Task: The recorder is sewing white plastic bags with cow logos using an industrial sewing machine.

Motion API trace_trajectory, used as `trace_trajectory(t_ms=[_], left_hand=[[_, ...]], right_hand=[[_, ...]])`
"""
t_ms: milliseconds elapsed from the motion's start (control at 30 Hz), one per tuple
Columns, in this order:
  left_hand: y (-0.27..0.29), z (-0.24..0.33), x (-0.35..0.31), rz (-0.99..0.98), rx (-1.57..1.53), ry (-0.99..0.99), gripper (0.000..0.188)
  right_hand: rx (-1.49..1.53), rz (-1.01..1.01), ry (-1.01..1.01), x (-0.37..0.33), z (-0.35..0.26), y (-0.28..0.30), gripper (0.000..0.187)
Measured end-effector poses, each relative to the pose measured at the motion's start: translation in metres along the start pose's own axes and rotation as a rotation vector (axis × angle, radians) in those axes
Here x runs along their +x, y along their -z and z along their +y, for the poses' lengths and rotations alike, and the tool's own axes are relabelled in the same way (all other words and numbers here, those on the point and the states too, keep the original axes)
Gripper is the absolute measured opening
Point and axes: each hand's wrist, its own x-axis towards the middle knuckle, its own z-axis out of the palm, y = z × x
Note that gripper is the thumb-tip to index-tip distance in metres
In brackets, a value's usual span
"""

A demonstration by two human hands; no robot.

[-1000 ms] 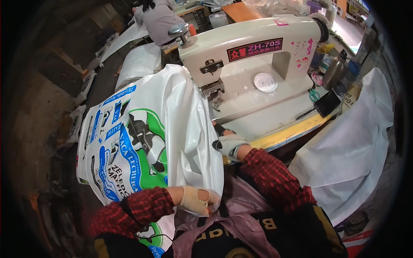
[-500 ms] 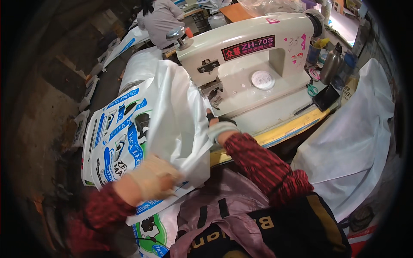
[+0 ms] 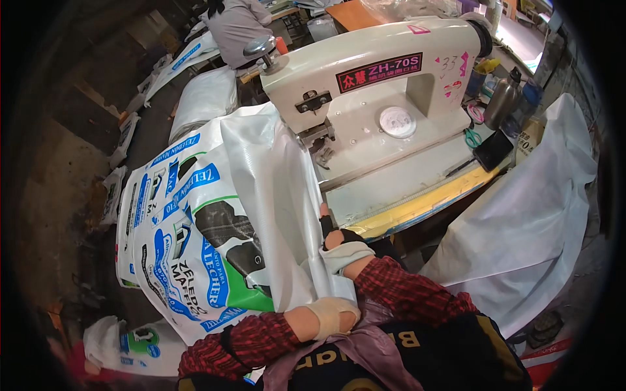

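A large white sack with blue-and-green print [image 3: 231,225] drapes left of a table [image 3: 417,212]. At its near edge is the gloved left hand [image 3: 334,316], fingers curled, grip unclear. The right hand [image 3: 338,244] touches its side, one finger extended; any pinch is hidden. A cream sewing machine [image 3: 378,65] stands beyond.

One sewing machine [image 3: 373,68], one metal bottle [image 3: 503,101]

A pale worktable with a worn yellow front edge [image 3: 417,208] carries a cream metal sewing machine [image 3: 372,57]. To its right lie teal-handled scissors [image 3: 473,137], a flat black rectangular object [image 3: 493,153] and an upright brushed-metal bottle [image 3: 504,103].
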Motion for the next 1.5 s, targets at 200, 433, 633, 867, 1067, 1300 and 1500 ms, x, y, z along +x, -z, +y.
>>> trace_trajectory(t_ms=[200,433,633,867,1067,1300,1500], left_hand=[[0.036,0.016,0.014,-0.21,0.161,0.236,0.018],[0.06,0.012,-0.047,-0.024,0.098,0.301,0.018],[0.053,0.035,-0.039,0.142,-0.37,0.043,0.014],[0.051,0.039,-0.022,0.105,-0.241,0.129,0.013],[0.051,0.057,-0.016,0.025,-0.003,0.138,0.017],[0.059,0.079,0.025,-0.336,0.294,0.08,0.017],[0.118,0.087,-0.013,-0.527,0.297,0.22,0.024]], right_hand=[[-0.052,0.111,-0.077,0.04,0.001,0.021,0.054],[-0.035,0.146,-0.022,0.05,0.008,0.019,0.059],[1.437,0.401,0.225,0.093,0.069,-0.065,0.031],[0.428,0.272,-0.082,0.05,0.0,-0.055,0.028],[0.589,0.339,-0.256,0.014,0.03,-0.067,0.026],[0.126,0.036,-0.021,-0.041,0.003,0.006,0.036],[0.083,-0.081,-0.06,-0.034,0.008,-0.005,0.053]])
